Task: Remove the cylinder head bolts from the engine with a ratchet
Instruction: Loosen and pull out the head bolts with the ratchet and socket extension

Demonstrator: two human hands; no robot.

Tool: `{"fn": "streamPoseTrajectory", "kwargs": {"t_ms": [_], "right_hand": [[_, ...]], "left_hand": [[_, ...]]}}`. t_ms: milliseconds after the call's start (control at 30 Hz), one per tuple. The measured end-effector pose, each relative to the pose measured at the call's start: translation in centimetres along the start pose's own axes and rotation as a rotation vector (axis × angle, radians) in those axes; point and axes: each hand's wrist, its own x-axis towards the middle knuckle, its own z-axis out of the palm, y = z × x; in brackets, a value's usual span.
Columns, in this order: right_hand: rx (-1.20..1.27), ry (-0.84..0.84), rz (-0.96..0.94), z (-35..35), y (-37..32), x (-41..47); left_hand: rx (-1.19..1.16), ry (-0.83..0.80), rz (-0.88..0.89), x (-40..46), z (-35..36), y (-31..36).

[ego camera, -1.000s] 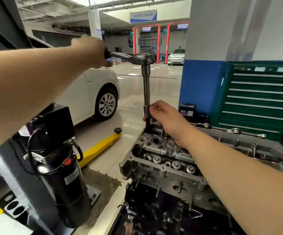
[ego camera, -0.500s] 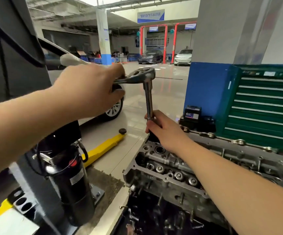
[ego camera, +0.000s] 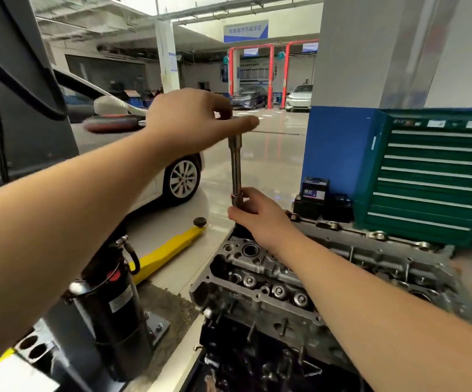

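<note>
**Both hands on the ratchet, far-left corner of the cylinder head**

Nearest the camera, two bare forearms reach forward, the left from the lower left and the right from the lower right, crossing above the engine [ego camera: 260, 343]. The cylinder head [ego camera: 271, 281] sits on top of it, its bare grey casting showing bores and round fittings in a row along the near side. To the left of the engine stands a black cylindrical motor unit [ego camera: 110, 315] on a steel base, with a yellow lift arm [ego camera: 169, 250] lying on the floor behind it.

The right hand [ego camera: 260, 219] is low, at the far-left corner of the cylinder head. Its fingers and thumb curl round the bottom end of the extension bar [ego camera: 236, 168], which stands upright from that corner; the socket and any bolt beneath it are hidden by the hand.

Higher up, the left hand [ego camera: 192, 120] rests over the head of the ratchet [ego camera: 113, 123] at the top of the extension bar. The thumb and fingertips pinch at the ratchet's head, which the hand mostly hides. The ratchet's red-and-black handle sticks out to the left, blurred. The two hands are apart, one above the other, joined by the bar.

Further back, a white car [ego camera: 155, 176] stands on the glossy floor at left, a green tool cabinet [ego camera: 432, 176] against a blue-and-white pillar [ego camera: 339, 142] at right, and more cars beyond red lift posts [ego camera: 271, 72].
</note>
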Motion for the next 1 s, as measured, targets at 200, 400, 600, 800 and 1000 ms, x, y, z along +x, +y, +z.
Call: {"fn": "streamPoseTrajectory", "kwargs": {"t_ms": [200, 400, 600, 800, 1000], "right_hand": [[0.125, 0.006, 0.014, -0.8, -0.1, -0.5], [0.265, 0.044, 0.144, -1.1, -0.7, -0.4], [0.169, 0.028, 0.168, -1.1, -1.1, -0.9], [0.232, 0.057, 0.145, -1.1, -1.6, -1.5], [0.28, 0.082, 0.116, -1.2, -0.9, -0.8]], "left_hand": [[-0.385, -0.2, 0.238, 2.4, 0.4, -1.0], [0.231, -0.102, 0.169, -0.3, -0.3, -0.1], [0.337, 0.035, 0.102, -3.2, -0.6, 2.8], [-0.309, 0.054, 0.025, -2.2, -0.6, -0.1], [-0.744, -0.09, 0.083, 1.5, 1.1, -0.3]]}}
